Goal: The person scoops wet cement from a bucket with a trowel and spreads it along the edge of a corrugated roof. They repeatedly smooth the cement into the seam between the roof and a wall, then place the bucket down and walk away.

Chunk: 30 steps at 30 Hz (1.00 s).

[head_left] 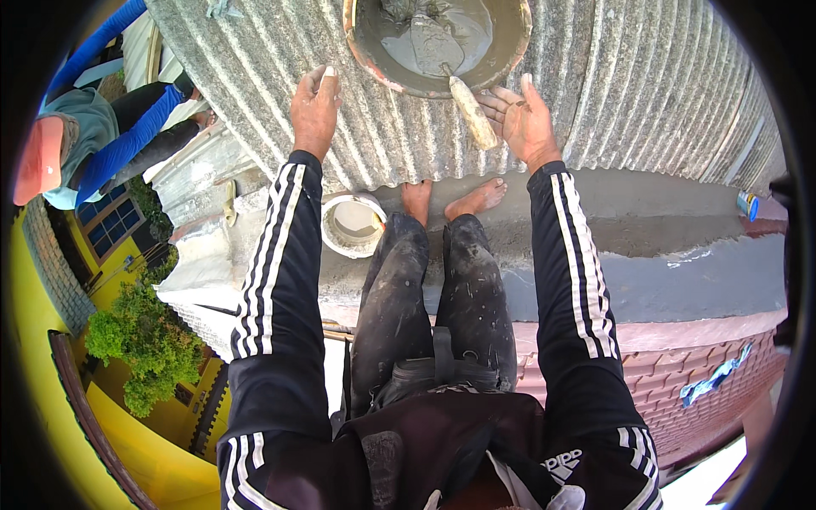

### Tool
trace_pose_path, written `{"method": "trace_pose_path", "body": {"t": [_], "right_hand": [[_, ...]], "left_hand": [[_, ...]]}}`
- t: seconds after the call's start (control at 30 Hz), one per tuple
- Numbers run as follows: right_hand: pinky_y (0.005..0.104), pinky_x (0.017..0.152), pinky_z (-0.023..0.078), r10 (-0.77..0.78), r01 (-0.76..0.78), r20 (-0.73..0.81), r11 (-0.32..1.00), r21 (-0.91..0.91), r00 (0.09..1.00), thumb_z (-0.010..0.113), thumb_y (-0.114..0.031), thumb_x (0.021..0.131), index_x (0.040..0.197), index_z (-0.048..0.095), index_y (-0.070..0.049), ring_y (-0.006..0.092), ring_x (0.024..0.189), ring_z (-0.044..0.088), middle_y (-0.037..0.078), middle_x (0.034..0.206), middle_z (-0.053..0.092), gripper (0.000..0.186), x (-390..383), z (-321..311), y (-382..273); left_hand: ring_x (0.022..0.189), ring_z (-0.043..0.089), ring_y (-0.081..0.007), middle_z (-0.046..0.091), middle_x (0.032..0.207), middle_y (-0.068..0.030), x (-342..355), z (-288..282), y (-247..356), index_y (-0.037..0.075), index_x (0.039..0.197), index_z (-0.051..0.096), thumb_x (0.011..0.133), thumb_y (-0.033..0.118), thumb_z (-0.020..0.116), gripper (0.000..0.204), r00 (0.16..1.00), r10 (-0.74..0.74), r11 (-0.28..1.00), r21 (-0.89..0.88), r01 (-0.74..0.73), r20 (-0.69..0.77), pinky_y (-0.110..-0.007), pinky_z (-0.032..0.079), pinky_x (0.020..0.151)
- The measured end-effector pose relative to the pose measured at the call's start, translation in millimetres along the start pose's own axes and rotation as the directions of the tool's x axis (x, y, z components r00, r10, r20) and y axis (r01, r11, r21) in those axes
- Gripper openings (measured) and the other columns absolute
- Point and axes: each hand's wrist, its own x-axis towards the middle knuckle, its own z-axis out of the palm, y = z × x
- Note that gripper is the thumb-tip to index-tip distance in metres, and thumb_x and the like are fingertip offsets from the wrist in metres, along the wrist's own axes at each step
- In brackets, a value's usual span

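My left hand [315,112] is held above the corrugated roof sheet, left of a wide round basin [360,56]. Its fingers point away from me, partly foreshortened, and no object shows in them. My right hand [529,127] is open, palm turned up, with grey smears on the fingers. Its fingertips are close to the pale, worn handle [473,115] of a trowel; whether they touch it I cannot tell. That handle leans over the basin's near rim, and the trowel's blade lies in wet grey mortar [438,47].
A white bucket [327,228] stands left of my bare feet [476,198] on a grey mortar ledge [612,204]. Corrugated sheets [646,93] cover the far side. Pink roof tiles [629,374] slope behind me. Another person [93,140] in blue sleeves is at the left. A small can [747,206] lies right.
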Motion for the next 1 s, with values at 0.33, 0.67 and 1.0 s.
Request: {"method": "trace_pose_path", "body": {"t": [0.33,0.67,1.0], "right_hand": [[0.0478,0.078,0.063,0.100,-0.411,-0.442,0.590,-0.695,0.891,0.067,-0.042,0.100,0.140,0.047,0.008,0.0325,0.095,0.072,0.023,0.117,0.068,0.067,-134,-94,54],[0.0340,0.051,0.049,0.360,-0.801,-0.725,0.383,-0.460,0.588,0.065,-0.030,0.102,0.144,0.052,-0.005,0.0146,0.058,0.059,0.022,0.094,0.076,0.051,-279,-245,-84],[0.0487,0.065,0.064,0.343,-0.699,-0.643,0.062,-0.712,0.685,0.067,-0.037,0.102,0.143,0.051,-0.008,0.0275,0.072,0.074,0.017,0.096,0.077,0.053,-249,-162,-54]], "left_hand": [[0.076,0.070,-0.0198,0.072,0.094,-0.0099,-209,-134,-208,0.002,0.099,0.067,0.101,0.018,0.066,0.016,0.868,-0.495,0.826,0.333,0.454,0.045,-0.033,0.057,0.069],[0.111,0.066,-0.0269,0.068,0.127,-0.0103,-423,-217,-212,0.003,0.140,0.061,0.104,0.065,0.044,0.073,0.374,-0.880,0.449,0.260,0.855,0.292,-0.049,0.049,0.096],[0.108,0.070,-0.0255,0.073,0.125,-0.0141,-472,-76,-141,0.003,0.138,0.066,0.098,0.071,0.056,0.079,0.462,-0.815,0.319,-0.395,0.862,0.351,-0.039,0.054,0.096]]}}
